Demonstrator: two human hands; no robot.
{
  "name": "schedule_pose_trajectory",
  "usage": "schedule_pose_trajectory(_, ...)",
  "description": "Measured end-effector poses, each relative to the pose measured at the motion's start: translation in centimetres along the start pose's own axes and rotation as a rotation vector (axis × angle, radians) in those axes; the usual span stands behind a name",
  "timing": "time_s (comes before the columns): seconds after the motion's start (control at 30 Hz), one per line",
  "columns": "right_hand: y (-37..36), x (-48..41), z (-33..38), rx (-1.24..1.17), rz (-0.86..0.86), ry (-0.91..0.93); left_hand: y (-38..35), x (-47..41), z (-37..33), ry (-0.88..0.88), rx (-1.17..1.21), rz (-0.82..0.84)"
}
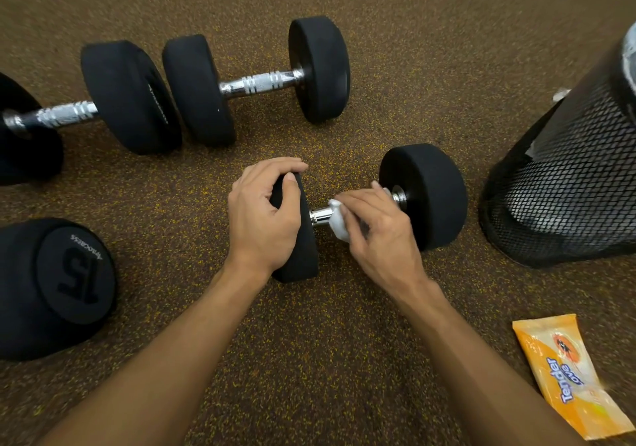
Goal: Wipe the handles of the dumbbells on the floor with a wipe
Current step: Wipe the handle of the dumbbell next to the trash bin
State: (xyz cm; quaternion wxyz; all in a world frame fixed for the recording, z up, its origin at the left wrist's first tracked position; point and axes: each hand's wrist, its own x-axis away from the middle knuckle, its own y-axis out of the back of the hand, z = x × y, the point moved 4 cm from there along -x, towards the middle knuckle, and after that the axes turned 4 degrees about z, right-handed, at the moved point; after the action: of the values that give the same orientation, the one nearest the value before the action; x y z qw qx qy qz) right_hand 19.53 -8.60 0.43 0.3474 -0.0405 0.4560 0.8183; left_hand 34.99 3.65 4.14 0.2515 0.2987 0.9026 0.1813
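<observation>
Conceivably the near dumbbell [426,194] is rolling away across the floor [344,342] if the left hand [263,218], now gripping its left head with curled fingers, is easing off while the right hand [382,232] is rubbing; the wadded wipe [339,220] could also be sliding off the chrome handle [320,215]. The right hand is pinching that wipe onto the handle, between the dumbbell's two heads, with the left hand just beside.
</observation>
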Motion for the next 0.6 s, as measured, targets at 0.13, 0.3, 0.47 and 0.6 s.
schedule_pose_trajectory(0.13, 0.4, -0.6, -0.7, 0.061, -0.043, -0.115, 0.1, 0.0, 0.0, 0.005, -0.004, 0.004)
schedule_pose_trajectory(0.3, 0.3, -0.5, 0.1, 0.041, 0.093, -0.066, 0.1, 0.0, -0.2, 0.015, -0.004, 0.002)
schedule_pose_trajectory(0.47, 2.9, -0.3, 0.3, 0.014, 0.094, -0.119, 0.2, 0.0, -0.3, 0.030, -0.021, 0.017)
schedule_pose_trajectory(0.6, 5.7, -0.3, 1.3, 0.074, 0.073, -0.016, 0.3, 0.1, -0.6, 0.049, -0.048, 0.042)
